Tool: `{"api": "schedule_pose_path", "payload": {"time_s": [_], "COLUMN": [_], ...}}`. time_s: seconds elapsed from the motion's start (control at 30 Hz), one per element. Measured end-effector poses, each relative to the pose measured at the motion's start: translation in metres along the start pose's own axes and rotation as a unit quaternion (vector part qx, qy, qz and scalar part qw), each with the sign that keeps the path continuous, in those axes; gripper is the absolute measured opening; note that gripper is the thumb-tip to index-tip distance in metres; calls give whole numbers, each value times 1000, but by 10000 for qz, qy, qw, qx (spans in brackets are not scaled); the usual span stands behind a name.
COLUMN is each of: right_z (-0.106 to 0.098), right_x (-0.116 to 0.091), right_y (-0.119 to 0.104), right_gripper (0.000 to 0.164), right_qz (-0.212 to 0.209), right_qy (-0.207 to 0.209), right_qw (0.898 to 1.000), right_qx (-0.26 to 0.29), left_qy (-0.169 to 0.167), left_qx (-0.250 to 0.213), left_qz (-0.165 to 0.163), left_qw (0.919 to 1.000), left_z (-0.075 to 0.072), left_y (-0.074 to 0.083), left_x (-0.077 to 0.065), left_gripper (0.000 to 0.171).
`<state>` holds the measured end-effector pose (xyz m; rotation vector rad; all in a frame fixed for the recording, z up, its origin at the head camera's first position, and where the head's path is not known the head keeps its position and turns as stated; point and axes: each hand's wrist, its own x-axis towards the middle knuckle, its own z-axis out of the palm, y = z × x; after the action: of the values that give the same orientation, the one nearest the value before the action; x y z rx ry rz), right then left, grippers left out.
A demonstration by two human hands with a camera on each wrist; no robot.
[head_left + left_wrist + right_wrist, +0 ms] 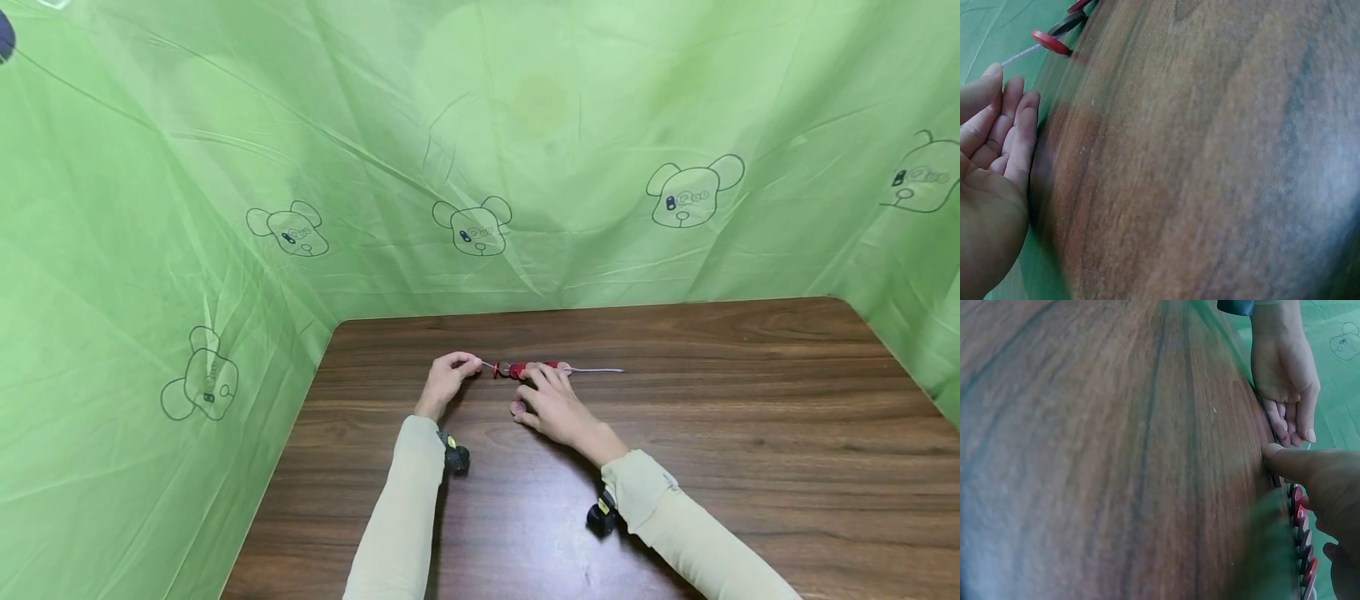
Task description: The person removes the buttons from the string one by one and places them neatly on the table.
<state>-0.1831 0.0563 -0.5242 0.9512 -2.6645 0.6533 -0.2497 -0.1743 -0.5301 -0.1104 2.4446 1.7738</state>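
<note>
Several red, pink and dark round buttons [517, 371] are threaded side by side on a pale string [600, 370] near the table's far side. My left hand [447, 385] pinches the string's left end between thumb and fingertip. In the left wrist view a red button [1050, 42] leans on the string just beyond that hand, with a dark button [1067, 22] behind it. Fingers of my right hand [558, 410] rest over the row, hiding part of it. Between its thumb and index finger it holds a loose pink button [517, 407].
A brown wood-grain table [712, 467] lies beneath, with green cloth [585, 150] hanging behind and at the sides. Black wrist devices [456, 458] sit by both sleeves. The string's right end trails past the row of buttons.
</note>
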Motion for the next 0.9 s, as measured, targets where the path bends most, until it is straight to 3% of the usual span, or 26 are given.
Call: {"api": "schedule_pose_path", "payload": {"time_s": [0.63,0.9], "right_z": [4,-6], "right_x": [0,3], "right_y": [-1,1], "right_gripper": [24,27], "right_qz": [-207,63], "right_qy": [360,356], "right_qw": [9991,9986], "right_qx": [49,382], "left_qy": [20,-27], "left_qx": [-64,-139], "left_qz": [175,193], "left_qw": [9998,9997], "left_z": [0,0], "left_y": [1,5], "left_x": [-1,-4], "left_gripper": [17,18]}}
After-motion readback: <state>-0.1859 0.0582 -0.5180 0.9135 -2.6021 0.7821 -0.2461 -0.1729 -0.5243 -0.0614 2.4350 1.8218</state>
